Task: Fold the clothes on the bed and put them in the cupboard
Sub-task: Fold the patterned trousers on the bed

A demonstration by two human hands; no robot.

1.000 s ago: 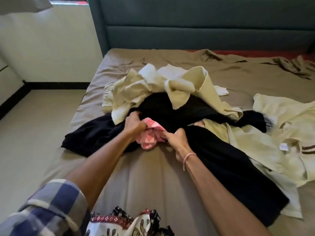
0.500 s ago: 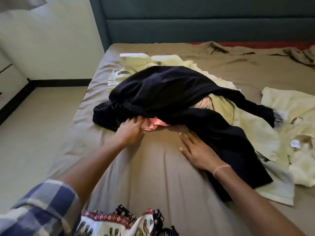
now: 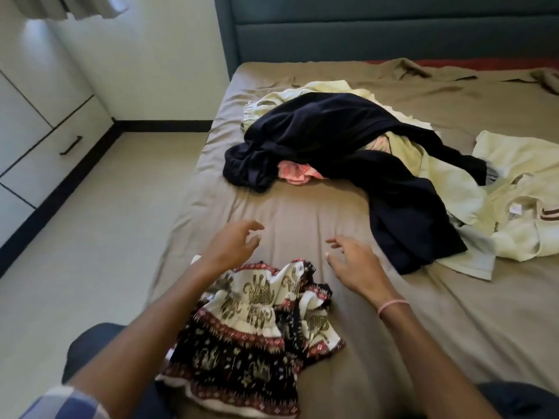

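Hands first: your left hand (image 3: 233,246) and right hand (image 3: 354,261) both hover just over the bed (image 3: 302,213), fingers loosely spread and a little curled, gripping nothing. The clothes to be folded lie in two places. The patterned garment (image 3: 257,322), black, white and red, is crumpled at the near edge of the bed, on your side of the fingertips. Your left forearm crosses over it and your right wrist sits just beside its right edge. Its long axis, as far as a heap has one, runs from the near left corner away toward the far right.

The main pile lies ahead, well apart from both hands. There a dark garment (image 3: 348,137) is draped over pale yellow ones (image 3: 514,201), with a pink cloth (image 3: 295,172) poking out at the front.

The patterned piece looks like the easier next pick. You would draw both hands back toward yourself rather than reach forward, and the left is the nearer one. The cupboard (image 3: 45,146) stands across the floor to your left, and nothing folded is ready for it yet.
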